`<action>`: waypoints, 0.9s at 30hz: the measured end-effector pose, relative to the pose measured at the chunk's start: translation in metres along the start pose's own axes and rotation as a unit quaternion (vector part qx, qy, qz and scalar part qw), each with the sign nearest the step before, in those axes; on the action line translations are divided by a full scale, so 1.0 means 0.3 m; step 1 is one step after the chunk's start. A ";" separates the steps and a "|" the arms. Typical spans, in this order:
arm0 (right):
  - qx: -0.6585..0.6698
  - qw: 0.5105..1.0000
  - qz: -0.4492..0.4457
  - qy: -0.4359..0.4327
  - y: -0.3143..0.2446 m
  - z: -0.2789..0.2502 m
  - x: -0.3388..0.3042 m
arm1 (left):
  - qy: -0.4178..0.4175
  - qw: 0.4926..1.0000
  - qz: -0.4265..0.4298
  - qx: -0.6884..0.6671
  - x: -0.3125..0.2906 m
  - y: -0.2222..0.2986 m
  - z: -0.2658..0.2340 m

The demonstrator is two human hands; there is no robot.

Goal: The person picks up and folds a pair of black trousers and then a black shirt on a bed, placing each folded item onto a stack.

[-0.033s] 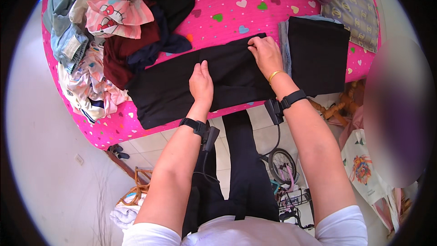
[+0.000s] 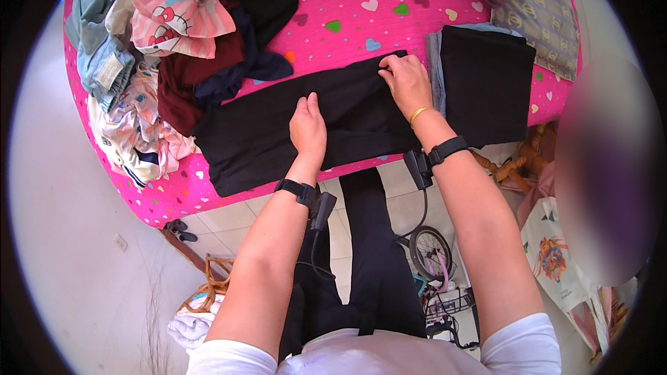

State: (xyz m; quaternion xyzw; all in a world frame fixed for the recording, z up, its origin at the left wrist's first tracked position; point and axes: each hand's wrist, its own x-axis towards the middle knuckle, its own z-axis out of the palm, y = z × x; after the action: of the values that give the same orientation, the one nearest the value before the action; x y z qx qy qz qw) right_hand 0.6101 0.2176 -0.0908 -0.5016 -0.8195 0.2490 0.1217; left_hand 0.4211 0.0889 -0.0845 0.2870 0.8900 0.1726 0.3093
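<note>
Long black trousers point(image 2: 257, 132) lie flat and folded lengthwise across the near side of the bed, with a few creases. My left hand point(image 2: 308, 128) rests edge-down on their middle, fingers stretched out, holding nothing. At their right end my right hand point(image 2: 405, 83) has its fingers curled, thumb and forefinger pinching the cloth near the far edge. Just right of that hand sits a stack of folded clothes, a black one point(image 2: 486, 83) on top and a grey-blue one point(image 2: 436, 73) showing beneath it.
The pink heart-patterned bed point(image 2: 347, 3) holds a loose heap of clothes at left, including a pink striped garment point(image 2: 184, 17) and a maroon one point(image 2: 201, 80). A grey patterned pillow point(image 2: 538, 28) lies far right. Below are a small bicycle wheel point(image 2: 431, 253) and a white bag point(image 2: 559, 257).
</note>
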 end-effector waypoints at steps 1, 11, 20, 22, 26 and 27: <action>-0.010 1.000 -0.001 0.005 -0.004 0.005 0.005 | -0.004 1.000 -0.004 0.020 0.003 -0.011 0.005; -0.067 0.998 -0.004 0.016 0.005 0.029 0.046 | -0.022 0.993 0.028 0.115 -0.004 -0.030 -0.011; -0.119 0.992 -0.006 0.036 0.010 0.025 0.041 | 0.032 0.987 0.124 0.097 0.044 -0.047 -0.021; -0.121 0.991 -0.016 0.052 0.025 0.035 0.042 | 0.025 0.980 0.169 0.106 0.086 -0.040 -0.033; -0.139 0.990 0.009 0.014 0.054 0.051 0.045 | -0.007 0.969 0.158 0.188 0.196 -0.032 -0.050; -0.143 0.990 0.015 -0.003 0.057 0.054 0.045 | -0.022 0.968 0.148 0.203 0.220 -0.038 -0.060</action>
State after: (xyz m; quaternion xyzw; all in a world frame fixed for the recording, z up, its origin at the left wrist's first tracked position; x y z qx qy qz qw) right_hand 0.6094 0.2313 -0.1143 -0.5251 -0.8397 0.1319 0.0428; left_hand 0.3625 0.1184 -0.1063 0.4759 0.8471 0.0255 0.2350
